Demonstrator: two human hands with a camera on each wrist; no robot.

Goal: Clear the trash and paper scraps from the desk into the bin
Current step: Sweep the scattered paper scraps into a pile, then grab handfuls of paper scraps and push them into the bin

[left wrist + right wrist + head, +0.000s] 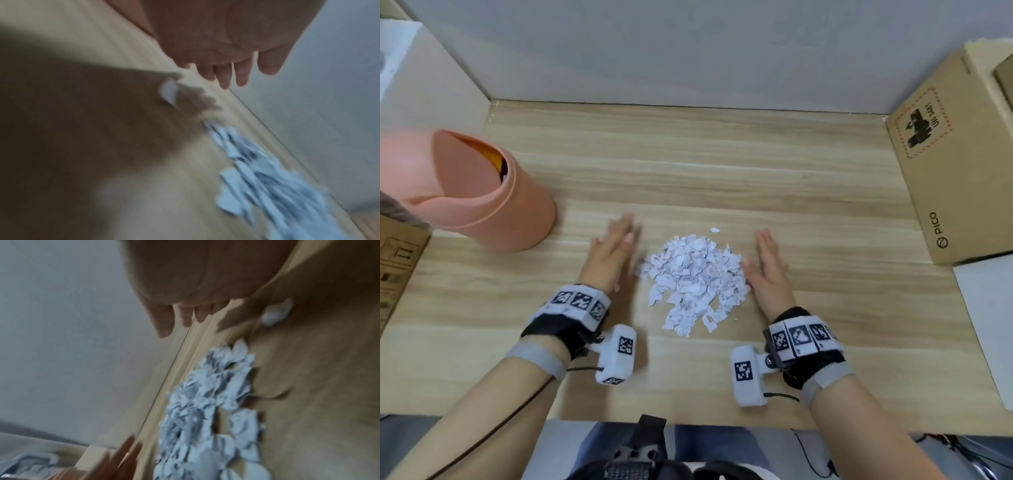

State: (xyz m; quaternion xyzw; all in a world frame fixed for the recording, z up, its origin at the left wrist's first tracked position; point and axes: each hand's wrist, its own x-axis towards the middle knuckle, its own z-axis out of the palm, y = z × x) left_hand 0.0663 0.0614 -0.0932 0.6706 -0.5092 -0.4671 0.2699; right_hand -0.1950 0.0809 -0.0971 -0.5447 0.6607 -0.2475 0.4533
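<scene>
A heap of torn white paper scraps (695,277) lies in the middle of the wooden desk (722,164). My left hand (616,250) stands on edge just left of the heap with straight fingers, holding nothing. On the other side my right hand (768,263) is flat with straight fingers, its thumb side touching the heap's right edge. A pink bin (482,192) with a tilted swing lid stands at the desk's left. In the left wrist view the scraps (267,175) lie below my straight fingers (226,76). The right wrist view shows the scraps (209,410) and my fingers (164,321).
A large cardboard box (955,154) stands at the right edge of the desk. Another cardboard box (397,267) sits at the left behind the bin. One stray scrap (715,230) lies just beyond the heap. A grey wall (688,51) closes the back.
</scene>
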